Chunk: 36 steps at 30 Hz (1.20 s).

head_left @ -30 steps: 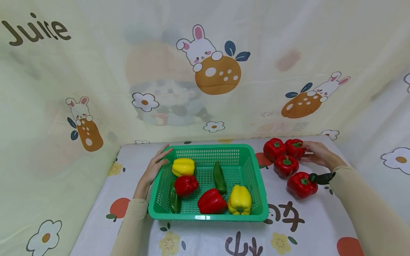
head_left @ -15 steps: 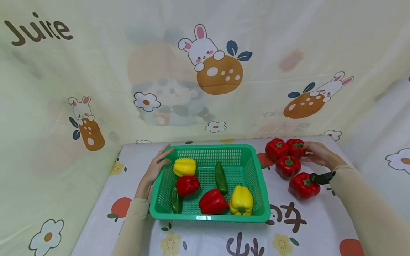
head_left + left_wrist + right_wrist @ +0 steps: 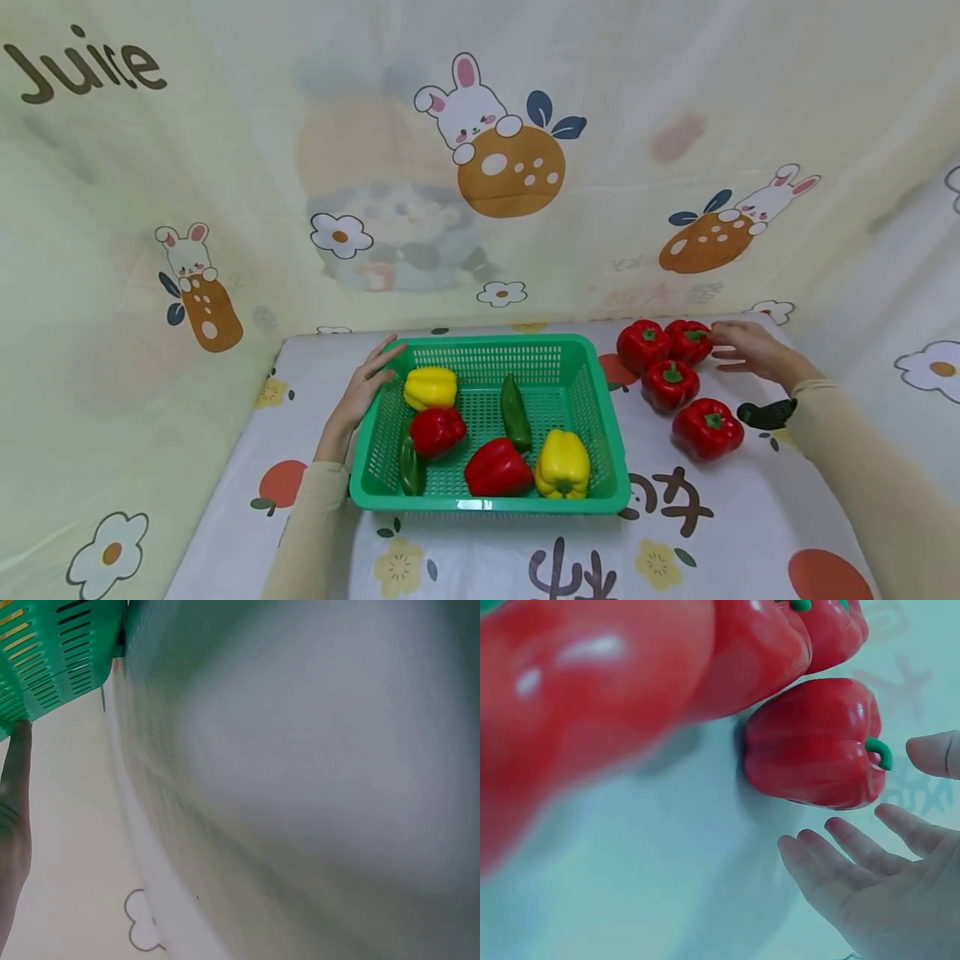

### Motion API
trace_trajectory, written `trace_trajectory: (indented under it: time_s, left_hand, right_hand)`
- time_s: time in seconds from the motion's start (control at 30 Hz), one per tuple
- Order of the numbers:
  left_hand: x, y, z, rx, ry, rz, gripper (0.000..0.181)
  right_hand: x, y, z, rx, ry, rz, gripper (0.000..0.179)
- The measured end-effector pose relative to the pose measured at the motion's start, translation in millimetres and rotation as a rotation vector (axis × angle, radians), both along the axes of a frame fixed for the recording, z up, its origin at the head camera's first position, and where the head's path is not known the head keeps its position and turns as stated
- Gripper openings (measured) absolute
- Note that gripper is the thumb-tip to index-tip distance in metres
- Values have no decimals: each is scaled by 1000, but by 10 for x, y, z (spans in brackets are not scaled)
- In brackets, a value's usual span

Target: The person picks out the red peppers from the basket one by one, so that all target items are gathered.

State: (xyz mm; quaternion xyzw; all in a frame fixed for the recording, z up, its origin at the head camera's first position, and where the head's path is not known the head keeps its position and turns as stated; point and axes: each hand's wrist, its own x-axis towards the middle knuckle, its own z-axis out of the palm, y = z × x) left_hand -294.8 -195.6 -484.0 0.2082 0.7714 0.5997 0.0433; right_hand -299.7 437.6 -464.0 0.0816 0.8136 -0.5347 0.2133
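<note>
My left hand (image 3: 362, 392) rests with extended fingers on the left rim of a green plastic basket (image 3: 491, 505). In the left wrist view one finger (image 3: 16, 769) touches the slotted basket wall (image 3: 52, 656). At the right, my right hand (image 3: 753, 348) is beside the farthest-right of the back red bell peppers (image 3: 688, 342). The right wrist view shows that hand (image 3: 885, 877) with fingers spread, a small gap from the red bell pepper (image 3: 814, 746) and its green stem. Three more red bell peppers (image 3: 642, 346) stand close by; the nearest one (image 3: 707, 429) sits in front.
Inside the basket lie two yellow bell peppers (image 3: 431, 388), two red bell peppers (image 3: 498, 468) and two green chili peppers (image 3: 515, 413). A patterned cloth (image 3: 465, 554) covers the table, and a printed curtain (image 3: 600, 258) rises behind it.
My right hand has drawn back slightly to the right, away from the back-right red bell pepper it was touching. My left hand stays on the basket.
</note>
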Motion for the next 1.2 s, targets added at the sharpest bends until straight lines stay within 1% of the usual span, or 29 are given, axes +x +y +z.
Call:
trace_trajectory:
  time_s: [0.1, 0.27, 0.37, 0.47, 0.53, 0.6, 0.77, 0.93, 1.0, 1.07, 1.2]
  left_hand:
    - [-3, -12, 1, -4, 0, 3, 45]
    - [-6, -27, -4, -8, -7, 8, 45]
    - [-13, -30, -4, -17, -5, 12, 45]
    - [-18, -31, 7, -20, -4, 18, 45]
    - [-17, -29, 17, -18, -6, 22, 45]
    - [-12, -25, 26, -14, -9, 20, 45]
    - [-8, -11, 26, -21, -10, 9, 46]
    - [-12, 4, 19, -25, 2, 3, 45]
    - [-12, 9, 20, -24, 8, 1, 45]
    - [-9, 12, 21, -20, 10, 0, 45]
    - [1, 13, 22, -8, -5, 1, 45]
  right_hand:
    - [56, -45, 95, 85, 65, 37, 79]
    - [126, -180, 292, 234, 185, 36, 82]
    - [176, -327, 453, 320, 243, 34, 81]
    - [238, -522, 618, 379, 293, 59, 78]
    - [275, -656, 706, 375, 329, 92, 74]
    - [299, -782, 761, 361, 369, 129, 69]
    - [357, -1098, 822, 305, 473, 208, 60]
    - [485, -1421, 890, 267, 549, 286, 56]
    - [545, -1546, 902, 257, 566, 319, 56]
    - [594, -1666, 889, 232, 564, 353, 57]
    - [668, -1903, 800, 140, 517, 427, 58]
